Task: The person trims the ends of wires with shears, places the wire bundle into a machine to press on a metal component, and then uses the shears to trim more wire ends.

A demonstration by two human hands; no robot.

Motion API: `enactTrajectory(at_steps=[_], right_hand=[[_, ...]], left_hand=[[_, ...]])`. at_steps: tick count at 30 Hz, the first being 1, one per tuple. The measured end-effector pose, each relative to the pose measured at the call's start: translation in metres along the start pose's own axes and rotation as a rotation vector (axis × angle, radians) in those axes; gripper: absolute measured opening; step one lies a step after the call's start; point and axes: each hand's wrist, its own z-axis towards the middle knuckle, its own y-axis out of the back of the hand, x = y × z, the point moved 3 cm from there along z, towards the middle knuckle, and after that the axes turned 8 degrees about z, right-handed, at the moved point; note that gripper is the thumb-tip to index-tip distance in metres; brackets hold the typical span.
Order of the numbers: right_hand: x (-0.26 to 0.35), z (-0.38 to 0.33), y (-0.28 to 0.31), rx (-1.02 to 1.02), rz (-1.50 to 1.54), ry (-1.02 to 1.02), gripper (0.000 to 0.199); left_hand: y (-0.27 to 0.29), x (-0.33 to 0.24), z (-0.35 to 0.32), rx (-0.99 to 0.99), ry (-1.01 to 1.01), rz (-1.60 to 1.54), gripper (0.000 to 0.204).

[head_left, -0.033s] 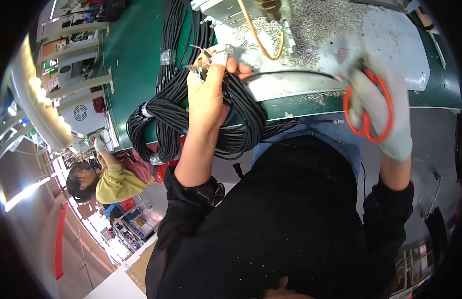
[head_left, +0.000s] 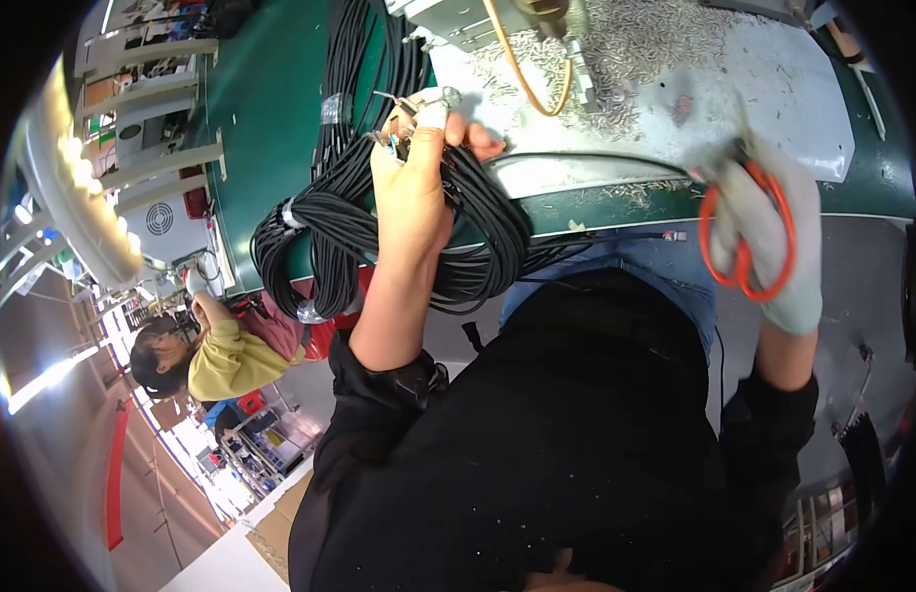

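Note:
My left hand (head_left: 414, 168), with a white finger cover on a fingertip, is closed around a coil of black cable (head_left: 488, 202) whose stripped ends show coloured wires by the thumb. From this hand a single black cable (head_left: 586, 156) runs across to the right. My right hand (head_left: 774, 217), in a pale glove, grips scissors (head_left: 796, 242) with orange-red handles. Their blades are smeared by motion. The single cable's end lies close to the glove's fingers; whether they pinch it I cannot tell.
Beyond the hands, a machine (head_left: 468, 25) with a yellow-orange hose (head_left: 525, 94) stands on a white sheet (head_left: 715, 59) strewn with small metallic pieces. More coiled black cables (head_left: 315, 212) lie on the green bench (head_left: 266, 128). At left, a person in a yellow top (head_left: 226, 365) works.
My right hand has shifted slightly right and nearer to me with the scissors. The single cable's end has moved right with it. My left hand keeps its hold.

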Motion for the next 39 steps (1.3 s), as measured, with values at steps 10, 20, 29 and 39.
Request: enactTrajectory(at_steps=[10, 20, 29, 39], right_hand=[[0.017, -0.058, 0.005, -0.358, -1.047, 0.243, 0.022], [0.000, -0.018, -0.079, 0.273, -0.411, 0.085, 0.018], [0.026, -0.049, -0.031, -0.176, -0.412, 0.193, 0.014], [0.009, -0.055, -0.027, -0.071, -0.338, 0.180, 0.008]], left_hand=[[-0.036, -0.023, -0.046, 0.328, 0.167, -0.249, 0.026], [-0.050, -0.024, -0.060, 0.374, 0.174, 0.029, 0.027], [-0.065, -0.033, -0.063, 0.719, 0.038, 0.493, 0.022], [-0.086, -0.026, -0.066, 0.496, 0.086, 0.394, 0.015]])
